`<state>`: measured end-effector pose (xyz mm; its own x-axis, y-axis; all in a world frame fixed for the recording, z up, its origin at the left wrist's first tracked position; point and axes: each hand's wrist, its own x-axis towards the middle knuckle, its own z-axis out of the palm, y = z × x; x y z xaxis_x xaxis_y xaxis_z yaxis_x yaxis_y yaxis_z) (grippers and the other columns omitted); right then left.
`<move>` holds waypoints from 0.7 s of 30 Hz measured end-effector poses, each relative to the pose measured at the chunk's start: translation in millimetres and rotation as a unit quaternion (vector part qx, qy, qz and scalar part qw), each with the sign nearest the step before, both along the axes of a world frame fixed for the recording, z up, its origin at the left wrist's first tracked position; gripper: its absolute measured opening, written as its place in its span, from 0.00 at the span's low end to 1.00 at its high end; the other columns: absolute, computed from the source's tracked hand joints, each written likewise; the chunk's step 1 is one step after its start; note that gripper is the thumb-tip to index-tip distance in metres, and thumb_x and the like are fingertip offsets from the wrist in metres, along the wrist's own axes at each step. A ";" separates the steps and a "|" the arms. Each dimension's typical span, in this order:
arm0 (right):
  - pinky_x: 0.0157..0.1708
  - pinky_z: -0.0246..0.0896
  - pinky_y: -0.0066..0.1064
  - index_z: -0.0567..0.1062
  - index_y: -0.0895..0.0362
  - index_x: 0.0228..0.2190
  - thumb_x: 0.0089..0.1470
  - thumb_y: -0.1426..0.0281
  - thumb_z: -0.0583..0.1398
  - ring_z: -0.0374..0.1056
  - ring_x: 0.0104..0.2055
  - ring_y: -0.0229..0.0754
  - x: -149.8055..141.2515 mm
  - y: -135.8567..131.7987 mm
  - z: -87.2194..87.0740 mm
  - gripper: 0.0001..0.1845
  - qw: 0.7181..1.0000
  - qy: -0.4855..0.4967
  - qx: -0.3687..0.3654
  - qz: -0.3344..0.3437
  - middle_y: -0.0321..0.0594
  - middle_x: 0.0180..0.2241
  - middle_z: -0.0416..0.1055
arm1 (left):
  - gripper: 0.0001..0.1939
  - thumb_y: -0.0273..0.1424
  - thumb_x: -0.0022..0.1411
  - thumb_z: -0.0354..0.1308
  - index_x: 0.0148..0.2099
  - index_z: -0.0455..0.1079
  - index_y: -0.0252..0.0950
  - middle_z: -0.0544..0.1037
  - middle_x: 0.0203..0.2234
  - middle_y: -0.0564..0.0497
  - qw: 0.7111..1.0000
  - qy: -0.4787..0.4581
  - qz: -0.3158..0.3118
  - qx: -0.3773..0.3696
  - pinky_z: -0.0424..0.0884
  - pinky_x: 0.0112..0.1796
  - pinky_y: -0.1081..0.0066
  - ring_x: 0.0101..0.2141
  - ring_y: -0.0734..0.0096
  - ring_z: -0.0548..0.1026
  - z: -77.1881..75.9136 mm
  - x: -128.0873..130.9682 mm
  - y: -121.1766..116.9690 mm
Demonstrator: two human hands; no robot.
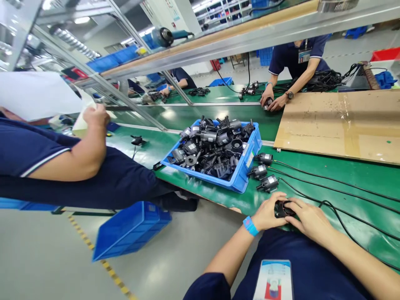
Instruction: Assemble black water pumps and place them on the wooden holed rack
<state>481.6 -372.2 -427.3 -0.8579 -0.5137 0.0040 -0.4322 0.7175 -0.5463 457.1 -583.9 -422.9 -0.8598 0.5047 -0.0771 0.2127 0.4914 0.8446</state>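
Just above the near edge of the green work surface, both my hands hold a small black pump [283, 209]. My left hand [268, 212], with a blue band at the wrist, grips it from the left. Thumb and fingers of my right hand [308, 216] close on its right side, hiding part of it. A black cable runs off to the right by my right hand. Beyond my hands lie three black pumps with cables, the nearest pump [268, 183] among them. To their left stands a blue crate [240, 185] heaped with black pump parts [215, 139].
Brown cardboard [340, 125] lies at the right. Across the belt, a co-worker's hands [275, 102] hold a small part. Another person [90, 154] at the left holds white sheets. A metal-framed shelf [218, 46] spans above. A blue bin [131, 229] stands on the floor.
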 end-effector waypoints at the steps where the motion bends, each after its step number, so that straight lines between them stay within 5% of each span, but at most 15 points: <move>1: 0.47 0.72 0.46 0.65 0.50 0.60 0.64 0.61 0.56 0.72 0.51 0.51 -1.9 0.4 0.8 0.24 0.997 -0.051 -0.049 0.000 0.46 0.59 0.67 | 0.46 0.36 0.46 0.73 0.65 0.56 0.38 0.77 0.53 0.43 0.999 -0.013 -0.036 -0.008 0.72 0.55 0.58 0.52 0.58 0.77 8.3 -5.3 -4.5; 3: 0.50 0.69 0.48 0.61 0.50 0.63 0.64 0.57 0.55 0.72 0.50 0.49 -7.0 -2.0 -4.0 0.28 0.979 -0.149 -0.135 -0.010 0.46 0.54 0.70 | 0.45 0.39 0.47 0.73 0.64 0.58 0.38 0.73 0.58 0.41 0.997 -0.014 -0.064 -0.037 0.71 0.56 0.58 0.56 0.57 0.74 25.6 -11.8 -12.2; 6: 0.53 0.66 0.49 0.69 0.53 0.56 0.65 0.50 0.51 0.72 0.47 0.48 -18.0 -17.0 -26.7 0.27 0.936 -0.262 -0.227 -0.063 0.45 0.47 0.75 | 0.30 0.43 0.55 0.68 0.57 0.67 0.38 0.69 0.61 0.40 0.990 0.056 0.017 -0.129 0.68 0.59 0.54 0.60 0.54 0.69 48.5 -9.3 -15.3; 9: 0.46 0.71 0.46 0.72 0.57 0.45 0.65 0.47 0.48 0.74 0.42 0.48 -31.0 -41.0 -45.0 0.28 0.902 -0.308 -0.275 -0.127 0.46 0.41 0.77 | 0.34 0.47 0.52 0.69 0.57 0.68 0.37 0.69 0.61 0.38 0.952 0.147 0.063 -0.262 0.64 0.58 0.44 0.62 0.44 0.65 62.4 -2.9 -5.4; 11: 0.36 0.73 0.42 0.71 0.58 0.44 0.66 0.50 0.46 0.74 0.31 0.45 -38.6 -52.2 -42.0 0.27 0.896 -0.311 -0.283 -0.145 0.44 0.33 0.77 | 0.38 0.43 0.46 0.74 0.57 0.69 0.35 0.66 0.64 0.34 0.919 0.181 0.025 -0.349 0.61 0.59 0.40 0.64 0.37 0.60 65.4 -4.6 4.5; 13: 0.39 0.73 0.40 0.71 0.58 0.47 0.65 0.56 0.51 0.74 0.32 0.43 -42.5 -50.2 -26.2 0.20 0.898 -0.286 -0.295 -0.157 0.43 0.34 0.77 | 0.34 0.34 0.46 0.74 0.56 0.71 0.31 0.64 0.65 0.32 0.885 0.189 -0.020 -0.424 0.59 0.60 0.43 0.66 0.37 0.57 65.1 -13.4 13.1; 17: 0.54 0.65 0.37 0.75 0.54 0.48 0.61 0.62 0.60 0.71 0.50 0.42 -26.0 12.4 13.3 0.15 0.925 -0.108 -0.328 -0.156 0.42 0.47 0.76 | 0.26 0.34 0.50 0.69 0.52 0.76 0.29 0.60 0.67 0.31 0.835 0.174 -0.075 -0.517 0.60 0.60 0.50 0.65 0.39 0.59 62.6 -48.2 20.5; 19: 0.54 0.66 0.38 0.76 0.53 0.47 0.64 0.61 0.57 0.71 0.50 0.43 2.0 74.5 20.9 0.14 0.933 -0.002 -0.296 -0.205 0.42 0.46 0.76 | 0.29 0.39 0.49 0.69 0.52 0.77 0.31 0.59 0.67 0.30 0.817 0.148 -0.108 -0.547 0.60 0.59 0.51 0.64 0.39 0.61 62.6 -68.9 21.6; 21: 0.55 0.65 0.41 0.77 0.53 0.46 0.65 0.64 0.55 0.70 0.51 0.45 44.2 150.8 17.8 0.14 0.922 0.071 -0.199 -0.324 0.43 0.46 0.76 | 0.33 0.44 0.47 0.68 0.54 0.77 0.34 0.61 0.65 0.29 0.800 0.115 -0.142 -0.572 0.61 0.57 0.51 0.62 0.37 0.63 64.0 -86.4 23.4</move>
<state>525.8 -221.4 -409.5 -0.9606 0.1737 0.2170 -0.0701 0.6042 -0.7938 370.7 -560.5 -358.9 -0.7807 0.3952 -0.4841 0.5387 0.8183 -0.2006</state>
